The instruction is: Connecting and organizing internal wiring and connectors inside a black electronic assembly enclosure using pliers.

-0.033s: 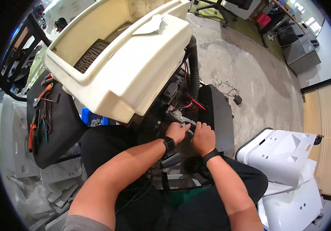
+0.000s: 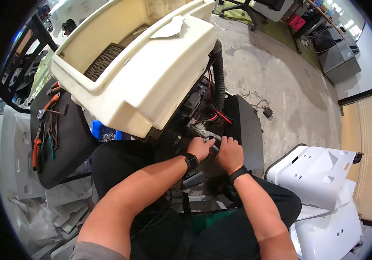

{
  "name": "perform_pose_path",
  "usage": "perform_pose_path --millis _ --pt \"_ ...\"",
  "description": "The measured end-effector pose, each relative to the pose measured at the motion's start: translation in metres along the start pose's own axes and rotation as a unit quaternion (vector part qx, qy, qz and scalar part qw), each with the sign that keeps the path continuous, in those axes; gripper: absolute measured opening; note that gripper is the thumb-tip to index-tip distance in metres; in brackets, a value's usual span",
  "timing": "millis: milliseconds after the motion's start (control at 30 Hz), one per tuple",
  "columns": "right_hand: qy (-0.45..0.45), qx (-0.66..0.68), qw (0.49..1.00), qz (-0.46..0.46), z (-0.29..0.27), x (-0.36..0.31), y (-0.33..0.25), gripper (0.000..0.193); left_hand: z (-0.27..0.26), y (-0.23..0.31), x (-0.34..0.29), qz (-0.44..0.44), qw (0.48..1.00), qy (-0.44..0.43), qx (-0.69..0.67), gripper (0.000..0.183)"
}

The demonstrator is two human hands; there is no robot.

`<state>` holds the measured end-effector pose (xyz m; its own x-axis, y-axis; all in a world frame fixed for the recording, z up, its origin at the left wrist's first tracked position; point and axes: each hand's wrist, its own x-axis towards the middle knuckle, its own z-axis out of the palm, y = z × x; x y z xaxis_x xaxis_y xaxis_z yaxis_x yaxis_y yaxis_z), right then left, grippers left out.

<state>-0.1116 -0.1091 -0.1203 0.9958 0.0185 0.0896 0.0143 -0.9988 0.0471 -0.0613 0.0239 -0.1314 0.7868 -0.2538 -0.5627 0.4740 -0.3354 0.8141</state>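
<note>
My left hand (image 2: 200, 148) is closed, its thumb and fingers pinched on a small grey part at the end of a metal bracket (image 2: 200, 129). Right beside it, my right hand (image 2: 230, 155) is curled shut at the other side of the same spot, its fingertips turned down; what lies under them is hidden. Both hands are low in the machine, between its dark inner frame and a black metal box (image 2: 247, 134). Red wires (image 2: 221, 116) and a black corrugated hose (image 2: 218, 73) run just beyond the hands.
A large cream plastic housing (image 2: 151, 95) overhangs the left side. Orange-handled pliers (image 2: 35, 154) and other tools lie on a black chair seat (image 2: 71, 143). A blue bin (image 2: 96, 129) of small parts stands beneath. White panels (image 2: 311, 173) lie at right; loose wiring (image 2: 255, 99) is on the floor.
</note>
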Motion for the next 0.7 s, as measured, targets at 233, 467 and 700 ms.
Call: perform_pose_path --millis 233,467,700 --pt "-0.060 -0.020 0.997 -0.039 -0.009 0.015 0.007 0.016 0.003 0.005 0.001 -0.010 0.989 -0.022 -0.149 0.040" --pt "-0.115 -0.049 0.992 -0.033 -0.029 0.023 0.013 0.017 -0.001 0.020 -0.001 -0.024 0.989 -0.073 -0.124 0.043" --pt "-0.065 -0.034 0.997 0.016 -0.048 -0.003 0.013 0.052 0.003 0.024 -0.014 0.017 0.994 -0.100 -0.051 0.045"
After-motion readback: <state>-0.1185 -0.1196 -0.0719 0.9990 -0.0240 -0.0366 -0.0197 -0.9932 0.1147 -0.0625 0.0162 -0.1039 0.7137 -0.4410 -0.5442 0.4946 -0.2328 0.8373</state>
